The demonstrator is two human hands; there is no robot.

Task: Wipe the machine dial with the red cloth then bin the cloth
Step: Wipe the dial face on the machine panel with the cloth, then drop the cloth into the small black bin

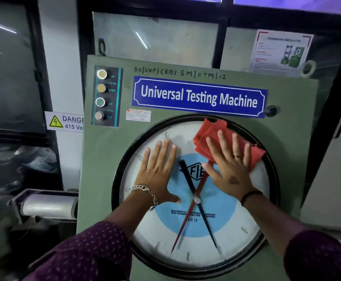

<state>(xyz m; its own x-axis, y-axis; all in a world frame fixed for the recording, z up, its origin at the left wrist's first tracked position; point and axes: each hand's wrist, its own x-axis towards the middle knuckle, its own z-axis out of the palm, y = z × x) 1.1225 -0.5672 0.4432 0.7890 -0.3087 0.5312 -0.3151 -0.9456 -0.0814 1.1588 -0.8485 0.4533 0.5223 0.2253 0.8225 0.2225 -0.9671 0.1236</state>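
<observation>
The machine dial (196, 236) is a large round glass face with a black rim, a blue centre and a red and a black pointer, set in a green cabinet (104, 159). The red cloth (210, 134) is crumpled against the dial's upper right. My right hand (230, 169) lies flat on the cloth with fingers spread, pressing it onto the glass. My left hand (159, 171) rests flat and bare on the dial's upper left, fingers apart. No bin is in view.
A blue "Universal Testing Machine" sign (198, 96) sits above the dial. A strip of push buttons (102, 96) is at the cabinet's upper left. A 415 volt danger label (64, 122) hangs on the wall to the left, above a grey roller (48, 205).
</observation>
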